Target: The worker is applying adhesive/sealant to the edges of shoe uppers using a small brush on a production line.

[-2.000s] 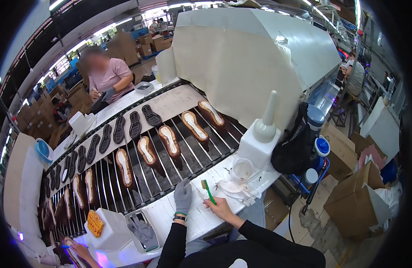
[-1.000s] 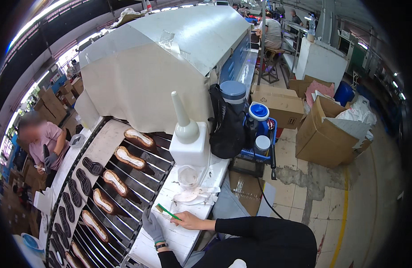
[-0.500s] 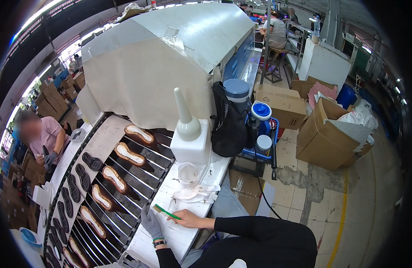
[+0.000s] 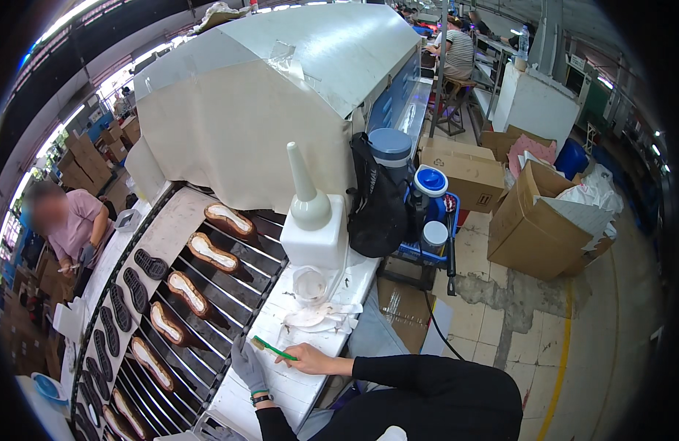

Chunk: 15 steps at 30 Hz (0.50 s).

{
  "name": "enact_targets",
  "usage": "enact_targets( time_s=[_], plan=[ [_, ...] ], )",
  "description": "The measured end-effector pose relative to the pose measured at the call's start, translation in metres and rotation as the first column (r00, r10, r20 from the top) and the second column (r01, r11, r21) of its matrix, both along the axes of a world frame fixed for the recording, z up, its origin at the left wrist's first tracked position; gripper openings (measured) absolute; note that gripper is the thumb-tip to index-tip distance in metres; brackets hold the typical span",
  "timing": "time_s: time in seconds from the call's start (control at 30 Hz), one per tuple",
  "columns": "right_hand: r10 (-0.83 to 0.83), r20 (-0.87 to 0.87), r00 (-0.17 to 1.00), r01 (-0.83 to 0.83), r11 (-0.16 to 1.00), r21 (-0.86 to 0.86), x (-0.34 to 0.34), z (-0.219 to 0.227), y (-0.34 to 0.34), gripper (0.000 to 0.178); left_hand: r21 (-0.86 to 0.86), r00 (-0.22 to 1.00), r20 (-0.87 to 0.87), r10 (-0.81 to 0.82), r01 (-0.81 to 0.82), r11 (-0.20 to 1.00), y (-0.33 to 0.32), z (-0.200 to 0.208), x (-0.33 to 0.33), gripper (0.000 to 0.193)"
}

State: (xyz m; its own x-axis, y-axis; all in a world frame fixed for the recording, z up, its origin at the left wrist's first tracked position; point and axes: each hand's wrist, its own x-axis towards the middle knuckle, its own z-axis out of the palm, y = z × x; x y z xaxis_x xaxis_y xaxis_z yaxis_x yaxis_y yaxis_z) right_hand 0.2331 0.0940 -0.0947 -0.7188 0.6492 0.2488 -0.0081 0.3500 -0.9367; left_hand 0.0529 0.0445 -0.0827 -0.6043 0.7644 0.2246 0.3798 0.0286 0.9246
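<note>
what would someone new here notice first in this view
Probably the big pale hood at top centre, with a white long-nozzled bottle in front of it. Left of the bottle, brown shoe uppers lie bottoms up in a row beside black soles. Nearer, the right hand holds a green brush.

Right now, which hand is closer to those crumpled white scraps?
Right. The right hand, holding a green brush, is on the near side of the white scraps; the gloved left hand is farther away, leftward.
</note>
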Motion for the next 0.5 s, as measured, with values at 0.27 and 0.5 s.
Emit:
enact_targets(
  time_s=[0.27,0.5],
  plan=[
    [0.004,0.021,1.000,-0.004,1.000,0.006,0.0008,0.0005,0.0000,0.026,-0.017,0.998,-0.062,-0.003,0.001,1.000,0.0002,-0.0031,-0.0030,0.035],
    [0.019,0.046,0.999,-0.020,1.000,0.006,-0.0020,-0.0050,0.0001,0.027,0.000,1.000,-0.011,0.001,-0.001,1.000,-0.0012,-0.0081,-0.0052,0.035]
  ],
)
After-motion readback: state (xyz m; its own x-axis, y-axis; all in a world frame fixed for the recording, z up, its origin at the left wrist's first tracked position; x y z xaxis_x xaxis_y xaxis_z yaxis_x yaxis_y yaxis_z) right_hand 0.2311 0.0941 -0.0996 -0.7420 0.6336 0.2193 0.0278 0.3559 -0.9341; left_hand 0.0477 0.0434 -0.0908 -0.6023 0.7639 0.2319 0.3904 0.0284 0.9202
